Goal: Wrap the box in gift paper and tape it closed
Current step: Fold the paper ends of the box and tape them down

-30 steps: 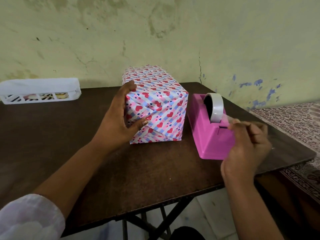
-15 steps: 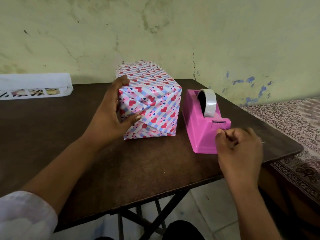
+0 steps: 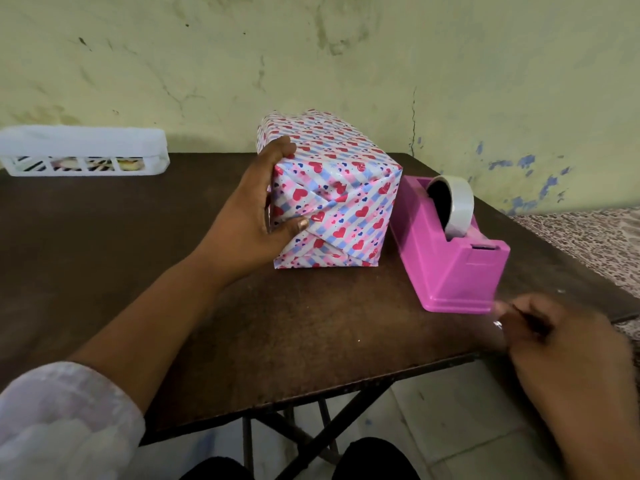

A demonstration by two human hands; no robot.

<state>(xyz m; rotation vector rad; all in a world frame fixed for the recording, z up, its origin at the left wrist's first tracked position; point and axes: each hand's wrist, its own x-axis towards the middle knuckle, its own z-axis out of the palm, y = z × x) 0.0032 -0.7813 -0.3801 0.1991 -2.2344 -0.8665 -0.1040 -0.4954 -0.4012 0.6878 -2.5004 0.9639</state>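
A stained pale-green wall is seen behind a dark brown folding table [image 3: 104,258]. The left hand [image 3: 249,223] is wrapped round the near left edge of the wrapped box [image 3: 332,188], thumb pressed on the folded end flaps, fingers over the top corner. The right hand [image 3: 568,351] is blurred, low at the table's near right edge; its fingers are curled and a clear strip of tape [image 3: 498,320] appears to be pinched there, though this is only faintly shown. A second ago this hand was raised at the cutter of the pink tape dispenser [image 3: 457,258]; it has since been drawn down and towards the body, so a length is judged to have been torn off, ready for the end face. The box is placed near mid-table, just beside the dispenser, apart from it. Its long axis is run from the viewer towards the wall, the folded end turned to the camera. The paper is already closed over it; taping of this end remains. A white basket [image 3: 83,154] is noted at the far left
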